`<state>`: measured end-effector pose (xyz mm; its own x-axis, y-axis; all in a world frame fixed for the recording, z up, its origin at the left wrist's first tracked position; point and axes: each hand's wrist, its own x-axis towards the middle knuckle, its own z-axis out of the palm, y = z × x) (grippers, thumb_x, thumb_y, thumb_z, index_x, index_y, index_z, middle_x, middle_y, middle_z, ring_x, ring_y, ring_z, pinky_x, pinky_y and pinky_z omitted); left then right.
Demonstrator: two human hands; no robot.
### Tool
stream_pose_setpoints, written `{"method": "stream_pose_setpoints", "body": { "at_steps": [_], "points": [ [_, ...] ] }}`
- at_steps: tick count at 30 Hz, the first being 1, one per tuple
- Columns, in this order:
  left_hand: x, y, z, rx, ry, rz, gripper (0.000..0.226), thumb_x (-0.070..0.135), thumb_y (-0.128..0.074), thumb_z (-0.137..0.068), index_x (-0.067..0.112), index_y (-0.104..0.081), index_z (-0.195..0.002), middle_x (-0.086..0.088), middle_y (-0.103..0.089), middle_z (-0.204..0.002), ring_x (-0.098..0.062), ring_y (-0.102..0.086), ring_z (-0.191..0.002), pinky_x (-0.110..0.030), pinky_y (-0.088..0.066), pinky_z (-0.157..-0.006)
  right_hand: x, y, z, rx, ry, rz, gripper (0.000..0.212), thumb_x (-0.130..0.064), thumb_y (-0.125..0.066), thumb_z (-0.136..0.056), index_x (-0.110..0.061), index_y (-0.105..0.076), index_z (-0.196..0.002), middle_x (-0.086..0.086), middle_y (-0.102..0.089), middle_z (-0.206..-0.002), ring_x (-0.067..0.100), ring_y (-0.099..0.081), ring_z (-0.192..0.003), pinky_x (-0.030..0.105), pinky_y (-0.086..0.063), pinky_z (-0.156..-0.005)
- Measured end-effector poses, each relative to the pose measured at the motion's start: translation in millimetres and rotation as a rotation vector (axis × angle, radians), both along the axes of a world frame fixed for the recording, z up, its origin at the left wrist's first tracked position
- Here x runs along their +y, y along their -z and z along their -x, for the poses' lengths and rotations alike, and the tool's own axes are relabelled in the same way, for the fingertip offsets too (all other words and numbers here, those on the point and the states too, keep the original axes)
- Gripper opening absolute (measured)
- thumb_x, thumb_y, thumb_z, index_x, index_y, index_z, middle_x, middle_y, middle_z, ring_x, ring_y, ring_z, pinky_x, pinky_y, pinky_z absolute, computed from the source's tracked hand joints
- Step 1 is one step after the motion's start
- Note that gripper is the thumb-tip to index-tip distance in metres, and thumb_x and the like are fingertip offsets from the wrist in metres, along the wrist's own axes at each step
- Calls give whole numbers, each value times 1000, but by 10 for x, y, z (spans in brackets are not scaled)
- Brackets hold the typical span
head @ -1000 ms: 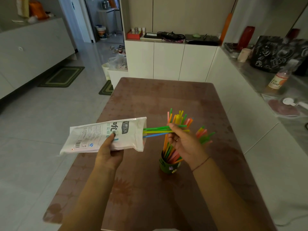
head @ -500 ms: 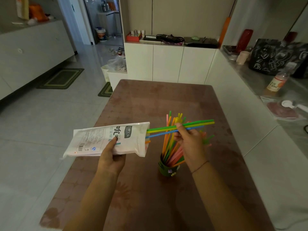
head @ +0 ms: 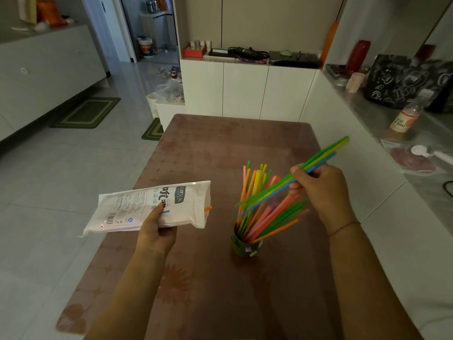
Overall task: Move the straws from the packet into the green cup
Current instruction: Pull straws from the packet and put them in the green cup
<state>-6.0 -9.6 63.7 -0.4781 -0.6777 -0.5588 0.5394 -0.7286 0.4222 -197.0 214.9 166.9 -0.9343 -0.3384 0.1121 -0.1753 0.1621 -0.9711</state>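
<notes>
Straws (head: 326, 149), loose bundle of green, yellow and blue: the right hand (head: 321, 190) is pinching them near their middle between thumb and curled fingers. Their long axis is slanting, the far end pointing up and to the right, the near end dipping down and to the left and crossing in front of the straws in the cup (head: 255, 187). Green cup (head: 245, 249) is standing upright on the brown table (head: 220, 143), below and to the left of the gripping hand, its contents fanning out to the right. Of the two hands, the right is lying nearer the cup. Packet (head: 147, 209) is being held above the table, roughly level, with its mouth facing the cup. The left hand (head: 154, 231) is gripping its lower edge, thumb on the printed face, and an orange straw tip (head: 207, 207) is showing at the mouth. Judgement: the bundle is needing to tip toward upright, low end leading down and left into the cup mouth, and the fanned straws are probably crowding that entry.
</notes>
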Motion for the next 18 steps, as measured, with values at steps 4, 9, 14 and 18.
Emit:
{"method": "stream_pose_setpoints", "body": {
  "at_steps": [4,9,14,18],
  "points": [
    [14,-4,15,4,11,6,29,0,-63,-84,18,-59,-106,-3,-76,-84,-17,-71,-89,-37,-60,-72,-56,107,27,76,-52,-240,17,-10,-63,-85,1,-62,-72,-11,-54,-31,-1,-54,-32,8,-41,-39],
    [30,-7,20,6,25,6,28,-1,-63,-84,17,-60,-106,-4,-76,-85,-16,-73,-83,-38,-60,-72,-214,322,38,112,-88,-399,23,-12,-68,-80,-13,-58,-59,4,-62,-51,13,-63,-44,24,-52,-50],
    [21,26,-5,2,20,9,37,-1,-63,-84,17,-59,-116,-4,-76,-88,-17,-73,-83,-36,-61,-69,-212,236,67,218,-148,-511,32,-14,-76,-72,-17,-50,-55,-1,-50,-53,17,-52,-55,29,-37,-53],
    [34,46,-9,0,25,19,44,-1,-62,-84,17,-57,-124,-4,-76,-88,-17,-74,-78,-35,-61,-67,-187,233,98,231,-143,-452,19,-13,-78,-70,-10,-60,-62,7,-58,-57,17,-53,-55,34,-45,-58]
  ]
}}
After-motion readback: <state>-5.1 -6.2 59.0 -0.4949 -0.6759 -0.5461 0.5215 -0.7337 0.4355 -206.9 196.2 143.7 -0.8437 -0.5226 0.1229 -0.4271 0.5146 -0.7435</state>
